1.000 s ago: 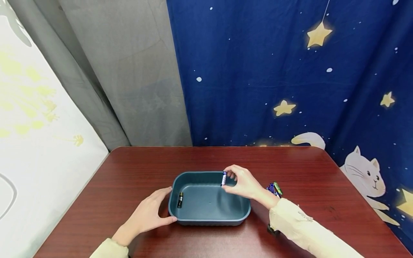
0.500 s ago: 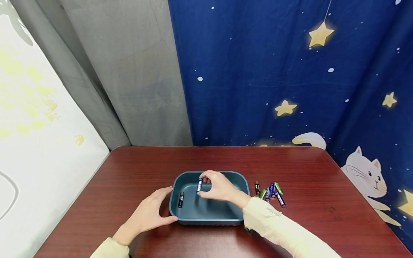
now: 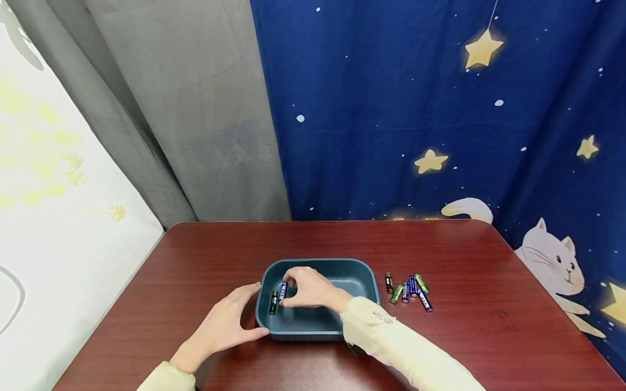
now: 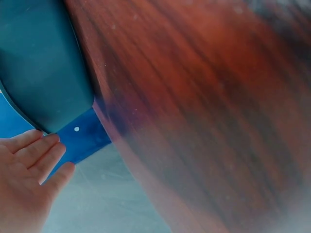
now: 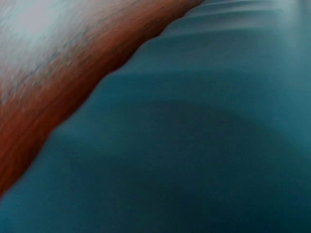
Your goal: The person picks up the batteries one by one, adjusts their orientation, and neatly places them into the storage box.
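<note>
A teal plastic bin (image 3: 337, 322) stands on the table in the head view. My left hand (image 3: 226, 319) rests against its left end, thumb and fingers spread and fairly straight; in the left wrist view the fingertips (image 4: 48, 138) touch the bin's edge. Inside the bin, my right hand (image 3: 310, 288) pinches a blue-and-white battery (image 3: 283, 290) upright-slanted between thumb and fingers, low over the floor. Just left of it lies a black battery (image 3: 273, 302). The right wrist view shows only the bin's wall (image 5: 194, 145) and some table, without the hand.
To the right of the bin, a loose cluster of batteries lies on the brown wooden table (image 3: 215, 250): several blue ones (image 3: 424, 300), green ones (image 3: 396, 294) and a black one (image 3: 388, 283). Grey and blue curtains (image 3: 367, 108) hang behind the table.
My right hand has carried the blue-and-white battery leftward and down, from the bin's right side to beside the black battery. The battery cluster has come into full view. The left hand has stayed put.
</note>
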{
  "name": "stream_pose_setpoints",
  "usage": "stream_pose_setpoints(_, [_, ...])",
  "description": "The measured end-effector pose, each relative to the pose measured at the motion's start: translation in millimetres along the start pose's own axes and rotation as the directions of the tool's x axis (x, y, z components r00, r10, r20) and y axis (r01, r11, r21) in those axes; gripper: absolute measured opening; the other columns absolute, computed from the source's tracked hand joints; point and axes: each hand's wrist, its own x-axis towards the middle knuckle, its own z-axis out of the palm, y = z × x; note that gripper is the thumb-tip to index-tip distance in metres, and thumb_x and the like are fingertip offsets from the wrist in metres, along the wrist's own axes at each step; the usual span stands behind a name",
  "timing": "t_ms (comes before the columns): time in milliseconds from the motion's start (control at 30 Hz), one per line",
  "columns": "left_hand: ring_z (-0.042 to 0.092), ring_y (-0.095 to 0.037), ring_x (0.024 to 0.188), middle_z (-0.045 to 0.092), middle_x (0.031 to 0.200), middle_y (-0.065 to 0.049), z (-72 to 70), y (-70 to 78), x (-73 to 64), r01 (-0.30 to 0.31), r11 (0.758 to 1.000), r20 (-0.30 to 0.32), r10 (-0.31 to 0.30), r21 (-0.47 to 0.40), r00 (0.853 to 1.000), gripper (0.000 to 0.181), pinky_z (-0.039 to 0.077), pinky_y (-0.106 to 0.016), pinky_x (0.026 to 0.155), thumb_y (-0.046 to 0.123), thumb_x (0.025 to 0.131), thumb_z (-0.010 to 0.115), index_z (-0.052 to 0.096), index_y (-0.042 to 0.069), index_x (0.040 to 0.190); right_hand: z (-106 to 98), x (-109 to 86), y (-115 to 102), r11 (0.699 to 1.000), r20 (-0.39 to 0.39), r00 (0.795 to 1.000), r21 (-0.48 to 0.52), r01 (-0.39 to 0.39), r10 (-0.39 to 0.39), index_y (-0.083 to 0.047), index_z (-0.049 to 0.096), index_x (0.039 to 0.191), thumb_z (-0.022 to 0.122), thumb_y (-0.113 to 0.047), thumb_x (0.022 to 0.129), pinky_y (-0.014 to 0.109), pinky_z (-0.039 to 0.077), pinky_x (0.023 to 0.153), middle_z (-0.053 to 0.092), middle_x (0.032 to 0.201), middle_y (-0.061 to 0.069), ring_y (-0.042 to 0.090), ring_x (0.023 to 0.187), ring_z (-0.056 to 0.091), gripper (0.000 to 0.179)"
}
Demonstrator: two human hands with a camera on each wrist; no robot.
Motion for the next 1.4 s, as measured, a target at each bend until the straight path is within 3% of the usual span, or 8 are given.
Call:
stream_pose_setpoints(200, [0.046,-0.016,0.118,0.049,0.130,0.002,0.0,-0.7,-0.9,0.005,1.000,-0.008,-0.005,-0.008,1.000,0.085,0.045,-0.044,0.088,0.059,0.065,0.070,0.046,0.014,0.134,3.8,6.4,2.2,0.999,0.098,0.995,-0.022,0.023,-0.021,-0.007,0.063,0.101,0.074,-0.034,0.071,0.013,0.041,0.060,0.056,0.078,-0.005,0.003,0.067,0.048,0.042])
stream_pose_setpoints(500, [0.046,-0.016,0.118,0.050,0.129,0.002,0.3,-0.2,1.5,-0.029,1.000,-0.028,0.029,0.003,0.999,0.085,0.045,-0.042,0.090,0.056,0.064,0.073,0.046,0.014,0.133,16.2,12.1,-3.0,0.998,0.148,0.989,-0.060,-0.007,0.016,-0.008,0.063,0.098,0.075,-0.032,0.071,0.014,0.038,0.054,0.052,0.072,-0.006,0.003,0.062,0.046,0.038])
stream_pose_setpoints(700, [0.046,-0.016,0.118,0.051,0.129,0.002,1.3,-0.1,0.7,-0.033,0.999,-0.033,0.033,0.006,0.999,0.084,0.045,-0.042,0.090,0.055,0.064,0.073,0.047,0.013,0.132,22.9,12.9,-3.8,0.994,0.132,0.991,-0.103,-0.021,0.034,-0.008,0.064,0.099,0.076,-0.031,0.070,0.014,0.037,0.053,0.051,0.070,-0.007,0.003,0.061,0.045,0.039])
stream_pose_setpoints(900, [0.046,-0.016,0.118,0.051,0.129,0.002,1.6,0.6,1.0,-0.029,1.000,-0.027,0.029,0.001,0.999,0.084,0.045,-0.042,0.090,0.055,0.065,0.072,0.047,0.014,0.133,19.6,11.5,-0.9,0.997,0.121,0.991,-0.053,-0.051,0.057,-0.006,0.063,0.106,0.074,-0.032,0.071,0.015,0.039,0.053,0.051,0.069,-0.007,0.003,0.060,0.046,0.046])
stream_pose_setpoints(1200, [0.047,-0.017,0.118,0.051,0.129,0.002,0.5,2.4,-0.1,-0.008,1.000,-0.008,0.008,-0.008,1.000,0.085,0.045,-0.042,0.089,0.057,0.064,0.072,0.047,0.013,0.132,-1.0,1.2,2.5,0.996,0.083,0.993,0.036,-0.083,0.080,-0.001,0.060,0.112,0.075,-0.032,0.071,0.017,0.043,0.062,0.059,0.081,0.000,0.004,0.066,0.049,0.053])
stream_pose_setpoints(1400, [0.046,-0.017,0.118,0.051,0.129,0.001,0.2,0.3,-0.8,-0.010,1.000,-0.017,0.010,0.000,1.000,0.086,0.044,-0.043,0.090,0.057,0.064,0.072,0.047,0.012,0.132,-17.0,-9.5,8.5,0.998,0.038,0.998,0.052,-0.044,0.042,0.001,0.059,0.113,0.075,-0.034,0.071,0.020,0.046,0.068,0.062,0.088,0.005,0.009,0.073,0.054,0.056])
